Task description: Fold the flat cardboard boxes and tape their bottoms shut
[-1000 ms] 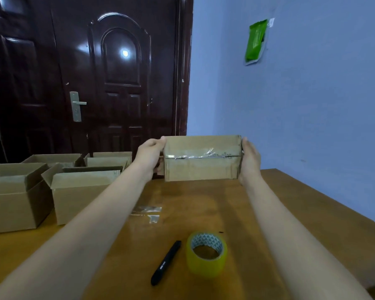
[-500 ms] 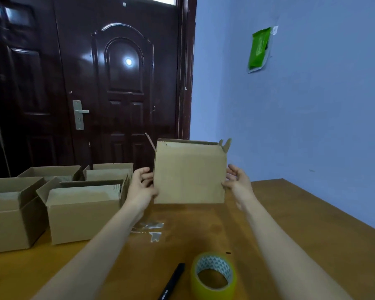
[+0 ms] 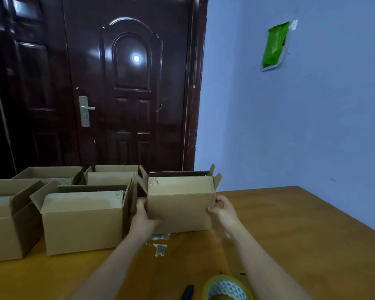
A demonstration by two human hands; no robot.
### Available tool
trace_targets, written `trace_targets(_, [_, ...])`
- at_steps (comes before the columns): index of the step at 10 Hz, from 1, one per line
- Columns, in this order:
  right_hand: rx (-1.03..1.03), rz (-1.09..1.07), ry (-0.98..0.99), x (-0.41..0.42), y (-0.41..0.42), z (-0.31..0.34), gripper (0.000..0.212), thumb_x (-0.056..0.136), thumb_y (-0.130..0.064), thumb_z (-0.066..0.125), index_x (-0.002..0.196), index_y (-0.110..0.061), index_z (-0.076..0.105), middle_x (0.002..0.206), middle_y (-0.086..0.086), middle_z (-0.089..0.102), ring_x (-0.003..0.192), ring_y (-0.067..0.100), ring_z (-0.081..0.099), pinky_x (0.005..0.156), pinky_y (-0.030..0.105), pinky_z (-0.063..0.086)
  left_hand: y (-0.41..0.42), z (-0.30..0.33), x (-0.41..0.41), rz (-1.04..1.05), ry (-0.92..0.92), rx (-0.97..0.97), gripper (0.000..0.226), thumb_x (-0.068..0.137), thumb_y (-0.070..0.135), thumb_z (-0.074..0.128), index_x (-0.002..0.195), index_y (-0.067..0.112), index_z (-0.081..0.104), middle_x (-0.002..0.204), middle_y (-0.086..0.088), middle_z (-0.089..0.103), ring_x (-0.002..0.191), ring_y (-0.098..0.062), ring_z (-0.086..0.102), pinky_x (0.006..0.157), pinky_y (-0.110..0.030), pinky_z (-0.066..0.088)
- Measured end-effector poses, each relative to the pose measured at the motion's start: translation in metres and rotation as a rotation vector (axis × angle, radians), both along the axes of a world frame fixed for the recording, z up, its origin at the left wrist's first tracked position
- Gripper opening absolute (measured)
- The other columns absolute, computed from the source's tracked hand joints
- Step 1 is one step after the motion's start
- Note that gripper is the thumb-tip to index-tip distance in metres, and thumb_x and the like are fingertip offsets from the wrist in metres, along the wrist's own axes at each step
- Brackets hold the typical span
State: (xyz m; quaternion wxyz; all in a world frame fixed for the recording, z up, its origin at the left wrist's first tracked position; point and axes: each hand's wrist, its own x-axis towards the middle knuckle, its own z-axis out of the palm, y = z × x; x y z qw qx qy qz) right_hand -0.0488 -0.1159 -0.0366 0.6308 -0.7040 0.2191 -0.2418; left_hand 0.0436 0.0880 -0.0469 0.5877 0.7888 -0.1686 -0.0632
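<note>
Box [image 3: 180, 204] upright at frame centre, flaps up, left hand [image 3: 142, 221] and right hand [image 3: 222, 210] gripping sides, seemingly parking it beside finished boxes [image 3: 82, 221] on surface [image 3: 290, 234]

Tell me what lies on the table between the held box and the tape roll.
In the head view, crumpled clear tape scraps lie between the box and tape roll.

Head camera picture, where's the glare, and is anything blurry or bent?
Head view: a bright light reflection sits on the glossy door; the door frame bows from wide-angle distortion; the tape roll at the bottom edge is soft and cut off.
</note>
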Motion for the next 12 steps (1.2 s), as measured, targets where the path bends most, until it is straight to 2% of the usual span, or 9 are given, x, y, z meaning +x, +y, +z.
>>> trace_targets(1, [-0.046,-0.016,0.043,0.013,0.000,0.001,0.036,0.089,0.003,0.057,0.122,-0.005,0.046,0.113,0.004,0.055,0.102,0.017,0.053,0.082,0.023,0.043,0.000,0.000,0.004,-0.025,0.056,-0.033,0.073,0.084,-0.002,0.063,0.141,0.021,0.022,0.141,-0.013,0.043,0.131,-0.034,0.041,0.102,-0.050,0.041])
trace_targets(4, [-0.195,0.087,0.226,0.008,-0.006,0.014,0.055,0.090,-0.007,0.057,0.140,-0.009,0.035,0.136,0.010,0.049,0.111,0.021,0.051,0.086,0.029,0.042,0.001,0.007,0.005,-0.019,-0.035,0.166,0.082,0.090,0.004,0.059,0.149,0.020,0.004,0.138,-0.017,0.047,0.123,-0.034,0.050,0.098,-0.045,0.048])
trace_targets(5, [-0.264,0.065,0.268,-0.001,-0.002,0.017,0.058,0.092,-0.013,0.057,0.144,-0.012,0.032,0.140,0.009,0.047,0.123,0.025,0.049,0.084,0.027,0.039,0.009,0.015,0.009,-0.005,-0.085,0.277,0.079,0.092,0.010,0.056,0.150,0.015,0.003,0.121,-0.016,0.057,0.101,-0.032,0.062,0.084,-0.044,0.056])
trace_targets(6, [-0.759,-0.098,0.446,-0.010,0.003,0.018,0.040,0.092,-0.023,0.048,0.131,-0.012,0.047,0.130,0.005,0.052,0.114,0.024,0.054,0.083,0.031,0.046,0.020,0.016,0.000,0.015,-0.170,0.321,0.074,0.093,0.010,0.053,0.149,0.012,0.005,0.083,-0.007,0.059,0.066,-0.019,0.060,0.051,-0.026,0.048])
trace_targets(7, [-1.033,-0.144,0.502,-0.019,0.014,0.025,0.023,0.092,-0.019,0.042,0.107,-0.011,0.056,0.107,0.005,0.058,0.086,0.022,0.055,0.066,0.030,0.042,0.029,0.011,-0.013,0.035,-0.315,0.441,0.052,0.093,0.012,0.052,0.138,0.010,0.026,0.077,-0.001,0.056,0.060,-0.011,0.057,0.044,-0.019,0.039])
trace_targets(8, [-1.211,-0.132,0.439,-0.024,0.035,0.047,0.019,0.093,-0.018,0.039,0.076,-0.011,0.044,0.077,0.002,0.048,0.072,0.023,0.049,0.060,0.030,0.038,0.039,0.019,-0.031,-0.074,-0.560,0.704,0.022,0.095,0.019,0.048,0.116,0.014,0.044,0.082,0.002,0.058,0.067,-0.011,0.058,0.051,-0.023,0.049])
trace_targets(9, [-1.276,-0.067,0.351,-0.020,0.052,0.065,0.019,0.095,-0.021,0.039,0.080,-0.012,0.046,0.077,0.002,0.050,0.072,0.023,0.053,0.061,0.032,0.041,0.046,0.041,-0.043,-0.164,-0.734,0.825,0.020,0.095,0.020,0.044,0.113,0.013,0.044,0.089,-0.001,0.057,0.074,-0.016,0.058,0.054,-0.028,0.049])
trace_targets(10, [-1.273,0.031,0.289,-0.009,0.074,0.090,0.020,0.094,-0.021,0.042,0.088,-0.011,0.058,0.090,0.003,0.059,0.081,0.022,0.059,0.074,0.040,0.052,0.057,0.090,-0.047,-0.150,-0.974,0.912,0.030,0.095,0.021,0.038,0.123,0.013,0.045,0.113,-0.006,0.058,0.099,-0.023,0.058,0.066,-0.028,0.041])
trace_targets(12, [-1.314,0.158,0.340,0.009,0.101,0.132,0.041,0.091,-0.018,0.046,0.131,-0.013,0.052,0.128,0.006,0.053,0.114,0.027,0.053,0.088,0.040,0.048,0.090,0.168,-0.026,0.068,-0.953,0.999,0.043,0.092,0.027,0.044,0.132,0.011,0.042,0.125,-0.010,0.053,0.114,-0.030,0.053,0.082,-0.042,0.050])
